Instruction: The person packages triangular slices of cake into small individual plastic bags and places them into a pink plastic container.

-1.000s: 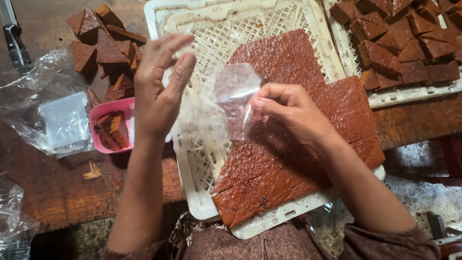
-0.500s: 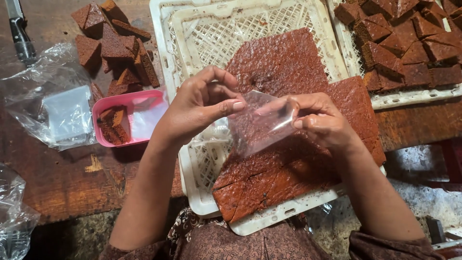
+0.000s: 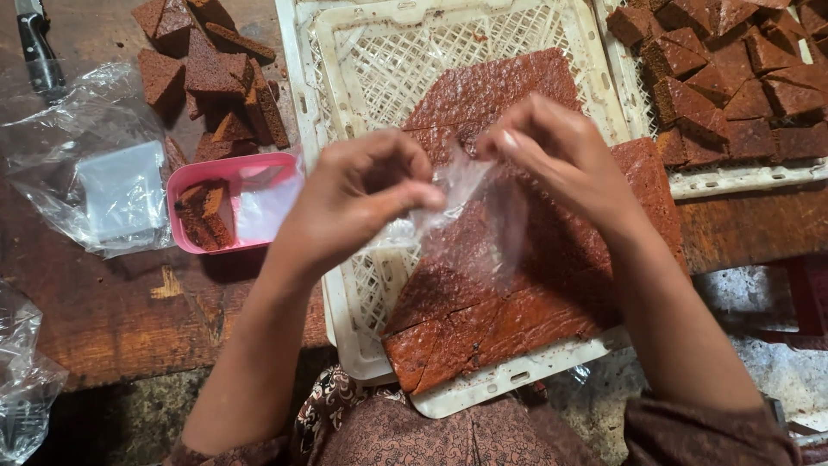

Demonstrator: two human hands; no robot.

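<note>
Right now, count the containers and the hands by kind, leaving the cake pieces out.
White lattice trays: 2
Pink tub: 1
Hands, left and right, both pinching one small clear bag: 2
Total: 5

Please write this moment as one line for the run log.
left hand: pinches clear plastic bag | right hand: pinches same bag | below: brown cake slab in white crate

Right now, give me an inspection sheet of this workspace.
Surface: worn wooden table.
Job's things: clear plastic bag pinched between left hand and right hand, above white lattice crate holding scored brown cake slab.
Clutter: pink tray with cake pieces, loose cake pile, stack of bags in plastic, knife, second crate of cut pieces.
Fingers: both pinching bag.
Cables: nothing seen.
Surroundings: rough floor.
</note>
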